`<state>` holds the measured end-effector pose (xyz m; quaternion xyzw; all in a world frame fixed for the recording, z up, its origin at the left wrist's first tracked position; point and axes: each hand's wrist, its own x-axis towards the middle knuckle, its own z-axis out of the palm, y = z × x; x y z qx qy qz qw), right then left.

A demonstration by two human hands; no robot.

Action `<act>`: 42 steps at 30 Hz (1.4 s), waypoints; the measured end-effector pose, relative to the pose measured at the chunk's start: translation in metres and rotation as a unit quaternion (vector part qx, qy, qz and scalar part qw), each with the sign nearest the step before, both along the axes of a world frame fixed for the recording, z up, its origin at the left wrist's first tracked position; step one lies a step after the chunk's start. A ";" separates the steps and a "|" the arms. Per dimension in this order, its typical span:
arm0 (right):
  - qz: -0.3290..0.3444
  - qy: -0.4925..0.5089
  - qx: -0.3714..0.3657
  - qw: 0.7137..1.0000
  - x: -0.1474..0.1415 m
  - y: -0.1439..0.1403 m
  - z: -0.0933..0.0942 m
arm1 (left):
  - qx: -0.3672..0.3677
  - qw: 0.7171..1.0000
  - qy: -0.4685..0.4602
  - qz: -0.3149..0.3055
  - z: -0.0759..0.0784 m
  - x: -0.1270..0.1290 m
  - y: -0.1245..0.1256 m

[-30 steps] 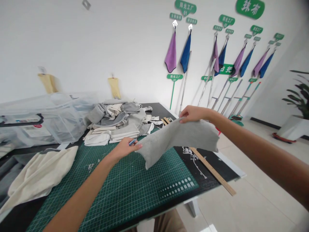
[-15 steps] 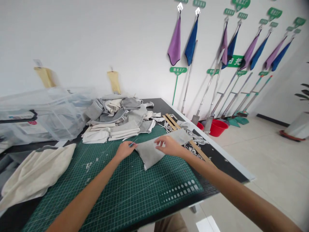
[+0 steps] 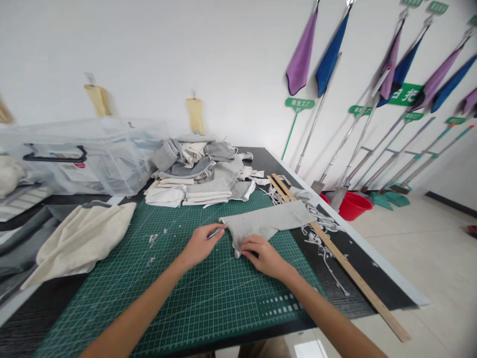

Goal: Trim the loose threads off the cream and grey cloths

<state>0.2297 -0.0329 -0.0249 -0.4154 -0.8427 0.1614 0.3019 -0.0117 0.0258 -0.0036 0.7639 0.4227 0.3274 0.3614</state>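
On the green gridded cutting mat (image 3: 194,298), flat grey knit fabric piece (image 3: 272,221), right hand (image 3: 263,256) pressing its near corner, left hand (image 3: 201,243) pinching a thin blue tool (image 3: 214,232) beside its left edge, long wooden ruler (image 3: 335,256) off the mat's right side.

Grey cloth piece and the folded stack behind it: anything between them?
Head view: only bare green cutting mat between grey cloth piece and folded stack.

Black table (image 3: 376,278) under green cutting mat (image 3: 194,293)
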 end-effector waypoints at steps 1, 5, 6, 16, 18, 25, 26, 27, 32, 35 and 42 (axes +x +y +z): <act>-0.002 0.006 -0.001 1.000 0.000 0.000 -0.001 | -0.003 1.000 -0.005 0.000 -0.002 0.003 -0.003; -0.006 0.014 -0.005 1.000 -0.001 -0.002 -0.003 | -0.008 1.000 -0.010 -0.003 -0.011 0.010 -0.011; -0.007 0.013 -0.006 1.000 -0.001 -0.002 -0.003 | -0.007 1.000 -0.009 -0.005 -0.012 0.010 -0.012; 0.003 -0.024 -0.020 1.000 -0.008 0.004 -0.007 | -0.001 1.000 0.003 0.021 -0.015 0.000 -0.018; 0.009 0.003 -0.029 1.000 -0.006 0.004 -0.008 | 0.000 1.000 0.004 0.020 -0.016 0.001 -0.021; -0.020 0.152 -0.057 0.987 -0.007 0.000 0.001 | 0.032 0.999 0.013 -0.009 -0.014 0.004 -0.032; -0.025 0.166 -0.063 0.984 -0.007 0.000 0.003 | 0.040 0.999 0.010 -0.015 -0.014 0.004 -0.033; -0.030 0.177 -0.070 0.981 -0.007 -0.001 0.005 | 0.045 0.999 0.005 -0.022 -0.014 0.004 -0.034; -0.043 0.215 -0.112 0.969 -0.005 -0.003 0.007 | 0.067 0.996 0.017 -0.060 -0.012 0.002 -0.040; -0.045 0.250 -0.125 0.959 -0.003 -0.004 0.005 | 0.095 0.993 0.041 -0.058 -0.012 0.003 -0.042; -0.027 0.310 -0.139 0.940 -0.004 -0.002 0.005 | 0.170 0.984 0.042 -0.035 -0.019 0.009 -0.043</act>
